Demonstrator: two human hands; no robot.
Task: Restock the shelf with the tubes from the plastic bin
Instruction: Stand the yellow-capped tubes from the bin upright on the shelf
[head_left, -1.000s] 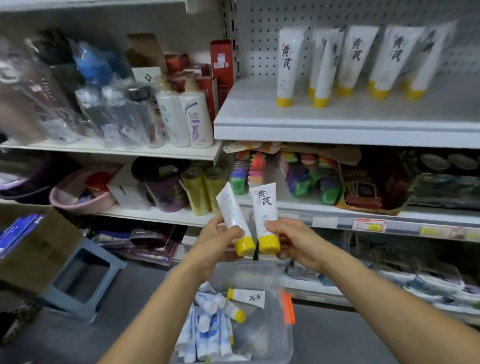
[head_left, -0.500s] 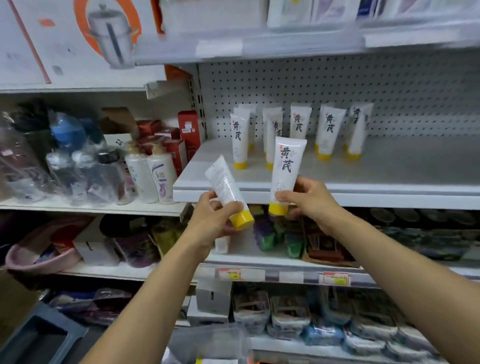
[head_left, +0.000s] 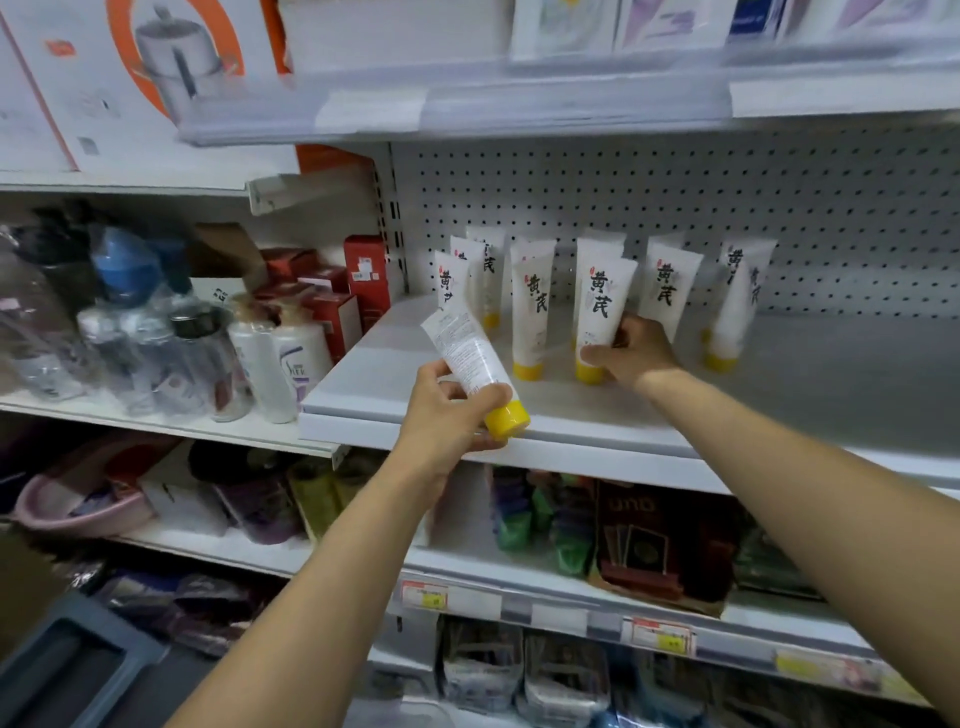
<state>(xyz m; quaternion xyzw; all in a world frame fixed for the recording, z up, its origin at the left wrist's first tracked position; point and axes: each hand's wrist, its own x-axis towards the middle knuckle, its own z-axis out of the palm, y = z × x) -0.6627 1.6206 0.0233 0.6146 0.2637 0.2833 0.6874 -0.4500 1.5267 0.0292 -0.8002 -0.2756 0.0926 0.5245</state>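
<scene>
White, yellow-capped tube (head_left: 602, 306) seems to rest cap-down on the shelf (head_left: 571, 431). The right hand (head_left: 631, 353) curls its fingers round the tube's lower body, likely to steady it in line with the row (head_left: 530, 312) standing there. The left hand (head_left: 441, 415) grips a second tube (head_left: 467, 353), tilted with its cap low, just before the shelf edge, seemingly held ready for its turn. Pegboard (head_left: 727, 208) backs the pale shelf, and bottles (head_left: 280, 358) crowd the bay to the left.

Smooth, slightly glossy white plastic tubes (head_left: 528, 312) with glossy yellow caps stand on a matt white painted-metal shelf (head_left: 810, 374).
</scene>
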